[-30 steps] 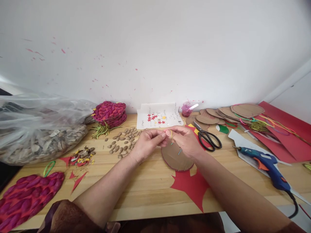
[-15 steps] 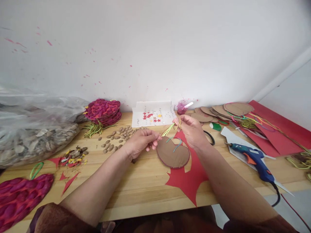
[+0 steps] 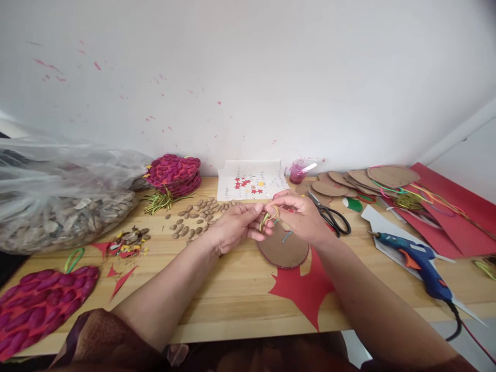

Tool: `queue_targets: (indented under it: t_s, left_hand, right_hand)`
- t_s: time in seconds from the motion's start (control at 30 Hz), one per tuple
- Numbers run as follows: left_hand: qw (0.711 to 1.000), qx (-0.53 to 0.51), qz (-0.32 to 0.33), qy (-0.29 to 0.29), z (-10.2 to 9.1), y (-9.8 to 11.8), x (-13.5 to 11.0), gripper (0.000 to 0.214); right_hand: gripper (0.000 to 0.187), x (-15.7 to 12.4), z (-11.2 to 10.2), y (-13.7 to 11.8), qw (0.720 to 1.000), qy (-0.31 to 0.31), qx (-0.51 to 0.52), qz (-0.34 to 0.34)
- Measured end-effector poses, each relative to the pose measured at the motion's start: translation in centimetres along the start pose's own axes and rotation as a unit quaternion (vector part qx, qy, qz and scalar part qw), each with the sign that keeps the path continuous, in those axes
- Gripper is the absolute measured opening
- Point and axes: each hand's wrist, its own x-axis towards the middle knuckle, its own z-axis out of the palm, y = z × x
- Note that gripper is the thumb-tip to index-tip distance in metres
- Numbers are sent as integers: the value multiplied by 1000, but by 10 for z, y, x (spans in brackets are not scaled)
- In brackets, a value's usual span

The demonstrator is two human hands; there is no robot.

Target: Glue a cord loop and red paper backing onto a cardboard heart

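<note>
Yellow-green cords are pinched between my two hands above the table. My left hand closes on the bundle from the left, fingers curled. From the right, my right hand grips the same cords, with a loop showing near its fingertips. Below them lies a brown cardboard heart with a dark red edge, its top partly hidden by my hands. A piece of teal cord rests on it. Under the heart is a cut sheet of red paper.
Scissors and a blue glue gun lie on the right, near stacked cardboard shapes. Scattered brown shells, a plastic bag of shells and a magenta heart are on the left. Paper with small stars lies behind.
My hands have come together, and the cords that hung from my right hand are now bunched between both. The view has shifted slightly, and more of the scissors shows.
</note>
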Motion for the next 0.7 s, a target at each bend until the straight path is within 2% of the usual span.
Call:
queue_targets:
  t_s: [0.1,0.2,0.33,0.5,0.57,0.67,0.7]
  left_hand:
    - [999,23,-26,5,-1,-3,0,42]
    - [998,58,-18,6,-1,-5,0,40]
    - [993,116,2,-30,0,-3,-2,38]
    - [980,192,-14,-45,-5,1,-2,38]
    - [975,220,3,4,-8,3,0,36]
    - [967,182,107,144,-10,5,3,28]
    - [963,149,143,171,-9,5,3,28]
  right_hand:
    - [22,1,0,0,999,-6,34,25]
    - [25,-1,1,-4,993,-25,90,67]
    - [28,-3,3,-5,969,-38,203,136]
    - [30,1,-1,1,957,25,244,154]
    - [30,3,-5,0,965,68,218,129]
    - [30,4,-8,-2,984,98,127,74]
    - [30,4,-6,-3,989,93,95,60]
